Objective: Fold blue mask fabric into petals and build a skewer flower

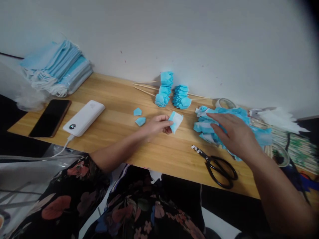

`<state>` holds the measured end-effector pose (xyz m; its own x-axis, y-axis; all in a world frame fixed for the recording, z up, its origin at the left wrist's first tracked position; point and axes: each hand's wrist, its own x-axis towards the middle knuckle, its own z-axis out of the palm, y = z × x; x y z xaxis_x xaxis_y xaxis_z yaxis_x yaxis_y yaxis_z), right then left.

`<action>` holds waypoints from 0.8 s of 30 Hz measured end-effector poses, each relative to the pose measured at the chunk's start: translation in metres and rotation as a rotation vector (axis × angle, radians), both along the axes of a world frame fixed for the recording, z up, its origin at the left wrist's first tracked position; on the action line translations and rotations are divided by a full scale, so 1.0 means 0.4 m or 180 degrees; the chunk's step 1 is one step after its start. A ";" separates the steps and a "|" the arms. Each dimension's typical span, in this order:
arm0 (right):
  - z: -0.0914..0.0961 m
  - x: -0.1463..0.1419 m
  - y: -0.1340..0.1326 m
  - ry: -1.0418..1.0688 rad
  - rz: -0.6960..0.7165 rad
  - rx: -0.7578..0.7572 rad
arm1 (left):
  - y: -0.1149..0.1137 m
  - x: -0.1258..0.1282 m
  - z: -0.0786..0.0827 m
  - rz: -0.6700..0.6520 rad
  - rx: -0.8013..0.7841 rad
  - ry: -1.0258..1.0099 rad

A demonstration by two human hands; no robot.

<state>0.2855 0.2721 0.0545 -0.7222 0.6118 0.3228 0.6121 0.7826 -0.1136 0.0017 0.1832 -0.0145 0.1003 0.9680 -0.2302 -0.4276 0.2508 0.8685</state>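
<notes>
The left hand (pixel 161 125) pinches a small blue-and-white cloth piece (pixel 177 120) over the middle of the table (pixel 117 99). It looks thin, so squeezing hard could crumple it. The right hand (pixel 233 132), its grip loose, is over a blue cloth pile (pixel 202 127); I can't tell if they touch. A bump from that arm could knock the black-handled scissors (pixel 208 160) off. The table is wood, by a pale wall (pixel 139 33).

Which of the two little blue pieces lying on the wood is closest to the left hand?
The lower blue piece, right beside the left hand's wrist. The other blue piece lies farther back, toward the wall.
</notes>
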 end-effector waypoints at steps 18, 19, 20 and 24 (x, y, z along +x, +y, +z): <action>0.049 -0.212 0.152 -0.0191 0.0219 -0.0235 | 0.001 -0.002 -0.002 -0.0143 0.0033 0.0366; 0.046 -0.221 0.142 -0.0041 0.0225 -0.0362 | 0.002 -0.007 0.007 -0.0047 0.0033 0.0267; 0.039 -0.230 0.131 0.0182 0.0215 -0.0560 | 0.004 -0.015 0.017 0.0097 0.0053 0.0148; -0.013 -0.290 0.093 0.1478 0.0078 -0.1921 | 0.020 -0.070 0.066 0.1230 0.0280 -0.0246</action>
